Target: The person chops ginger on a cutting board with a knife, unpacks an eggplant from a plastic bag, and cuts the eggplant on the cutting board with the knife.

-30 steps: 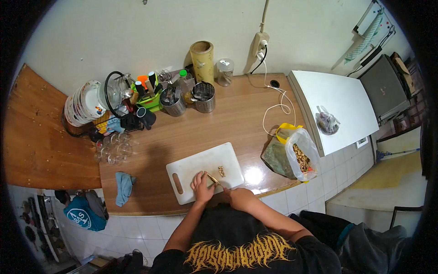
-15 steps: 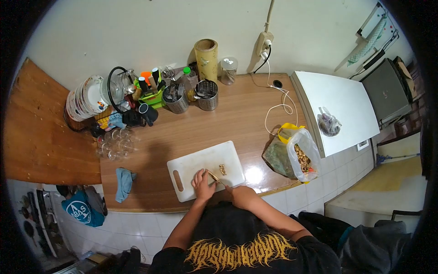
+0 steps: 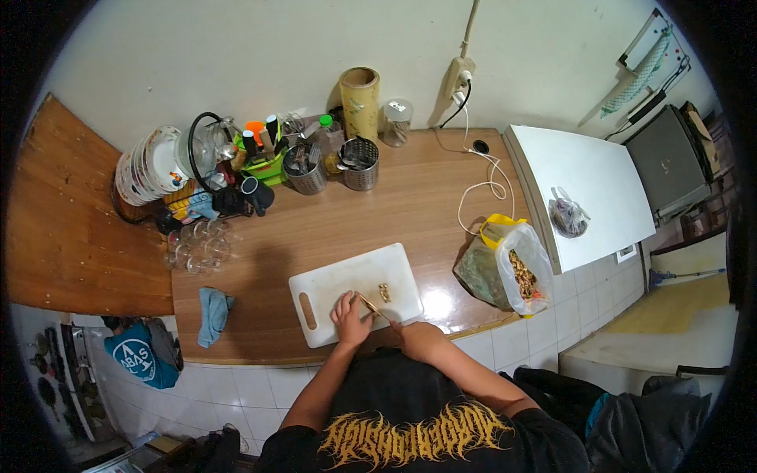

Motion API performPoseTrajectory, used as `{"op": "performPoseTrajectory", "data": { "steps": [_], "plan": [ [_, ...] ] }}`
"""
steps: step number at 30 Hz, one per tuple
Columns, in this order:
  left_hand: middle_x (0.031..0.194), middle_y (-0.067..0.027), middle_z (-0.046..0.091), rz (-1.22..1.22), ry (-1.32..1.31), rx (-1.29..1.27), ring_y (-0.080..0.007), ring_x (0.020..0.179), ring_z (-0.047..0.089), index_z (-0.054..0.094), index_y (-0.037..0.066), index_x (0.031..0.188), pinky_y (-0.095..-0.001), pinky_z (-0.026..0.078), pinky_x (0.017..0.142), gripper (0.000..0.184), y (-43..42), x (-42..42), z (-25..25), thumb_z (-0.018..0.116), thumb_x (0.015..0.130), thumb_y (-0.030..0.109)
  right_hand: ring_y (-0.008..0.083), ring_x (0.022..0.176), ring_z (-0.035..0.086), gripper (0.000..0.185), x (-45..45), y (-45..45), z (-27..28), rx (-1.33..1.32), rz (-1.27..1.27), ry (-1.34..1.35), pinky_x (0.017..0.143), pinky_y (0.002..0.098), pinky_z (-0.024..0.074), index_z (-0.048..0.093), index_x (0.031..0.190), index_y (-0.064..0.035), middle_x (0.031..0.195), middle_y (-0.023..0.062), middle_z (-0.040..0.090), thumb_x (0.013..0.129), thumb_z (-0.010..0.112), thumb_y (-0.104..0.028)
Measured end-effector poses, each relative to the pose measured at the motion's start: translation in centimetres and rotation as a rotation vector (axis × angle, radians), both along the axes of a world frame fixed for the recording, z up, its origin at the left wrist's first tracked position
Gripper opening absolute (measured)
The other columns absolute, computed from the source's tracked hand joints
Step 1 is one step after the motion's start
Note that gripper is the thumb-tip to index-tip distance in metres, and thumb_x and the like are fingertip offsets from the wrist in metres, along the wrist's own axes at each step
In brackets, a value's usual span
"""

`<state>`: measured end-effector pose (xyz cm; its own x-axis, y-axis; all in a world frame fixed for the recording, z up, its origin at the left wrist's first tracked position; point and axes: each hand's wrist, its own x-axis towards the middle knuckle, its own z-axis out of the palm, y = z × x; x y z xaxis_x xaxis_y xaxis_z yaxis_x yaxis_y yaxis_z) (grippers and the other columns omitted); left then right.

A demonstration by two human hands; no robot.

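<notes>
A white cutting board [image 3: 327, 282] with a handle slot lies at a slant near the counter's front edge. My right hand [image 3: 420, 340] is closed around a knife [image 3: 373, 305], whose thin blade points up and left over the board. Close against the blade's left side, my left hand [image 3: 352, 319] presses its bunched fingers down on the board; whatever is under them is hidden. Just right of the blade tip lies a small row of cut brownish pieces [image 3: 384, 292], too small to name.
A plastic bag [image 3: 535, 268] of brownish bits stands on the right, beside a white cable [image 3: 497, 173]. A blue cloth [image 3: 213, 317] and upturned glasses [image 3: 201, 246] are on the left. Behind are cutlery holders [image 3: 359, 165], a dish rack with plates [image 3: 162, 165], and a yellow cylinder [image 3: 360, 102].
Both hands and the knife stay in nearly the same place on the board. The whole view has shifted very slightly.
</notes>
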<state>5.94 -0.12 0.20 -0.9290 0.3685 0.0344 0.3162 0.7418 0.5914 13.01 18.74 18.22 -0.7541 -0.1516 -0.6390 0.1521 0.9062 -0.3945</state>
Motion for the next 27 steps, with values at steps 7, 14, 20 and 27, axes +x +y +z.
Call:
{"op": "performPoseTrajectory", "data": {
  "steps": [7, 14, 20, 27],
  "plan": [
    [0.147, -0.0133, 0.046, -0.008, 0.008, -0.009, -0.0340, 0.142, 0.036, 0.056, 0.006, 0.138, -0.0517, 0.023, 0.114, 0.073, -0.1, -0.1, -0.2, 0.084, 0.075, 0.033, 0.0399, 0.095, 0.070, 0.063, -0.1, -0.1, 1.0, -0.004, -0.011, -0.004, 0.081, 0.0501, 0.0559, 0.045, 0.151, -0.0157, 0.103, 0.0233, 0.072, 0.089, 0.056, -0.017],
    [0.147, -0.0132, 0.046, 0.002, 0.014, -0.008, -0.0338, 0.142, 0.036, 0.056, 0.006, 0.137, -0.0512, 0.024, 0.114, 0.074, -0.1, -0.1, -0.3, 0.084, 0.075, 0.034, 0.0407, 0.093, 0.071, 0.064, 0.0, 0.0, 0.2, -0.003, -0.001, 0.009, 0.080, 0.0510, 0.0561, 0.047, 0.150, -0.0153, 0.102, 0.0246, 0.071, 0.087, 0.058, -0.016],
    [0.146, -0.0133, 0.047, 0.006, 0.027, -0.001, -0.0336, 0.142, 0.036, 0.056, 0.006, 0.137, -0.0515, 0.023, 0.114, 0.074, 0.1, -0.1, -0.4, 0.085, 0.074, 0.033, 0.0404, 0.091, 0.071, 0.064, 0.3, 0.2, -0.5, -0.010, 0.004, 0.039, 0.080, 0.0510, 0.0558, 0.047, 0.150, -0.0137, 0.102, 0.0242, 0.071, 0.086, 0.057, -0.014],
    [0.147, -0.0133, 0.046, -0.002, -0.019, -0.024, -0.0338, 0.143, 0.035, 0.057, 0.006, 0.137, -0.0516, 0.023, 0.114, 0.074, 0.1, -0.1, -0.1, 0.085, 0.074, 0.034, 0.0400, 0.092, 0.070, 0.065, 0.4, 0.2, -0.3, -0.015, -0.014, 0.023, 0.080, 0.0503, 0.0557, 0.046, 0.150, -0.0137, 0.101, 0.0238, 0.072, 0.086, 0.057, -0.013]
  ]
}}
